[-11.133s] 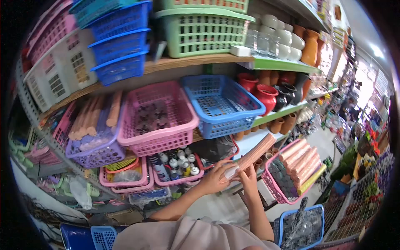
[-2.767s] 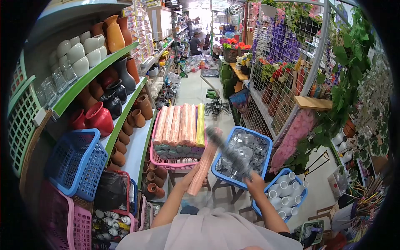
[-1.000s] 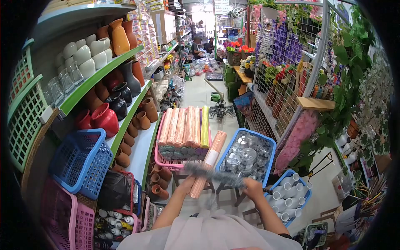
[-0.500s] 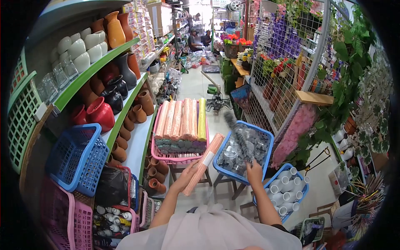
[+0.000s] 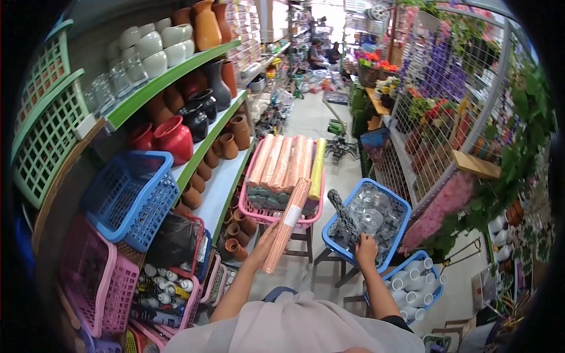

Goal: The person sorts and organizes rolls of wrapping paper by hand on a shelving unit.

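Note:
My left hand (image 5: 263, 247) is closed round the lower part of a long peach bundle (image 5: 288, 223) with a white label. The bundle tilts up in front of a pink basket (image 5: 279, 219), which holds more peach bundles (image 5: 275, 160), a yellow one (image 5: 318, 170) and grey-green ones beneath. My right hand (image 5: 366, 249) grips the lower end of a dark grey, fuzzy duster-like thing (image 5: 342, 212). This thing leans over the left side of a blue basket (image 5: 402, 226) of clear glassware (image 5: 371, 216). Both baskets stand on stools.
Shelves (image 5: 203, 138) of pots and vases line the left, with an empty blue basket (image 5: 130, 197) before them. At the lower right is a blue basket of white vases (image 5: 418, 285). A wire rack (image 5: 453, 106) stands right. Two people (image 5: 316, 54) sit far back in the aisle.
The view has shifted left, so things appear farther right. The dark fuzzy thing has come down lower, over the glassware basket's left side. The peach bundle is still in my left hand.

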The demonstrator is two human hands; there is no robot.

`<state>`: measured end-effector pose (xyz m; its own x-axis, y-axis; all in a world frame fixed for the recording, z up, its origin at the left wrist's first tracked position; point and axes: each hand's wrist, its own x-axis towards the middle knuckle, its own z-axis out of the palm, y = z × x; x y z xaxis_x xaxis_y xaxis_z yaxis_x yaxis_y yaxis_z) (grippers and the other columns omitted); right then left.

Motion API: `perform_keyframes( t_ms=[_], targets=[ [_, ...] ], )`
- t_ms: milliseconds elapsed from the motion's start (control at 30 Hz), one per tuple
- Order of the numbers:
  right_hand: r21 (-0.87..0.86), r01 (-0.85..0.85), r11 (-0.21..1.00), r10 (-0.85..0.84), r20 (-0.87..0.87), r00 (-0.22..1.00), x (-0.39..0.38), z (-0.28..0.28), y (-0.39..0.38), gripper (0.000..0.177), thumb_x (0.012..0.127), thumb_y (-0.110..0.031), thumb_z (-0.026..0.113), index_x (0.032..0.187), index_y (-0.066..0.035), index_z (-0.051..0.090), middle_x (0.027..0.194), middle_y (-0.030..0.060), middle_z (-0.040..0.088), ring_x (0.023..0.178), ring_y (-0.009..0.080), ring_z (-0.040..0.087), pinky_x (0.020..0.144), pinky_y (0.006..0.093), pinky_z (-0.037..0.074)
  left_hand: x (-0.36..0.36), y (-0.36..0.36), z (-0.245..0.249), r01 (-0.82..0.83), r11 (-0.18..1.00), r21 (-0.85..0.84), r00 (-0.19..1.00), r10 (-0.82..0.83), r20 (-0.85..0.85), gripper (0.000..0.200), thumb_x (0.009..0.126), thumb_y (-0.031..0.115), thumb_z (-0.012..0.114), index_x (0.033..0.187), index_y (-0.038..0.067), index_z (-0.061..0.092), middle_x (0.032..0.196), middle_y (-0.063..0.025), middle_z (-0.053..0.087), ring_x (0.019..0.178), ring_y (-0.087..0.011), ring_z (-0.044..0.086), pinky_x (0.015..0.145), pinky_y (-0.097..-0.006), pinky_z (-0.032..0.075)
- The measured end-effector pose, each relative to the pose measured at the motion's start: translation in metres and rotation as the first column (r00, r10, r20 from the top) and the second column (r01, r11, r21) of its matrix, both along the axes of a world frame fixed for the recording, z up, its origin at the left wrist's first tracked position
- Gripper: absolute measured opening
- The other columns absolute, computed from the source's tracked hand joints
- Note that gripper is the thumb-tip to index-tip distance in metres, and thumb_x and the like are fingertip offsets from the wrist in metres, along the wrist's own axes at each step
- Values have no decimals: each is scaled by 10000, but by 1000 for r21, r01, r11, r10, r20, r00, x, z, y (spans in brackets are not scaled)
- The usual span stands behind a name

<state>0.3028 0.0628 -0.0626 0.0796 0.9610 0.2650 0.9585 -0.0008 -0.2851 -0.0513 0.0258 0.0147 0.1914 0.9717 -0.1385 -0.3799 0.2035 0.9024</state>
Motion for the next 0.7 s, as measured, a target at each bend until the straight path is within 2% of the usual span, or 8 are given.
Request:
perform_keyframes(
  t_ms=[100,233,267,367,400,500,533,700],
  targets=[
    [-64,14,998,-15,-12,1000,-10,8,1,415,765,-158,682,1134,-73,511,1095,149,519,1059,337,512,827,467,415,-6,-5,4,-70,997,-26,996,71,60,536,991,354,420,1444,129,245,1021,-125,596,736,-193,632,634,-311,551],
    [355,2,935,-24,58,998,-54,37,12,329,777,-139,663,1068,-57,533,1067,149,544,966,308,546,792,423,428,-17,-10,6,-147,988,46,988,148,-33,541,987,365,425,1445,155,230,1111,-121,561,814,-188,635,687,-310,562],
    [263,-113,958,166,-192,967,-69,44,19,268,783,-124,654,1021,-46,558,1003,147,566,915,299,566,762,399,440,-21,-12,8,-156,987,43,987,157,-26,557,979,364,451,1443,147,231,1164,-112,534,862,-190,630,708,-312,559],
    [210,-422,882,460,-581,672,-138,88,17,114,837,-108,635,890,-9,613,856,120,624,720,223,599,656,319,462,-39,-12,-9,-268,937,223,954,291,-75,645,951,391,507,1461,146,198,1269,-113,501,1062,-211,581,875,-332,491],
    [139,-543,828,469,-703,535,-161,100,14,142,847,-119,638,936,-11,612,873,99,633,734,189,604,654,300,467,-41,-25,15,-289,943,167,952,301,-50,717,929,406,553,1479,130,186,1330,-102,447,1206,-186,446,996,-304,370],
    [142,-828,542,450,-881,144,-226,130,-3,264,864,-137,645,1091,-20,579,915,54,647,799,122,613,668,254,479,-56,-50,50,-356,912,206,929,369,-26,821,909,348,606,1488,82,88,1369,-94,423,1234,-170,434,1029,-323,342],
    [124,-911,394,452,-889,75,-243,134,-7,403,861,-72,636,1219,-6,460,1016,89,622,867,141,600,754,280,491,-63,-62,67,-358,909,213,924,378,-61,830,911,298,613,1491,91,56,1371,-91,423,1235,-167,434,1032,-335,348],
    [82,-984,160,405,-914,-10,-309,167,-53,596,829,-37,668,1317,-32,325,1044,125,605,936,164,604,800,304,494,-109,-111,69,-501,782,371,821,565,-84,736,919,209,606,1474,62,146,1381,-88,400,1231,-171,441,1014,-330,385]
  ],
)
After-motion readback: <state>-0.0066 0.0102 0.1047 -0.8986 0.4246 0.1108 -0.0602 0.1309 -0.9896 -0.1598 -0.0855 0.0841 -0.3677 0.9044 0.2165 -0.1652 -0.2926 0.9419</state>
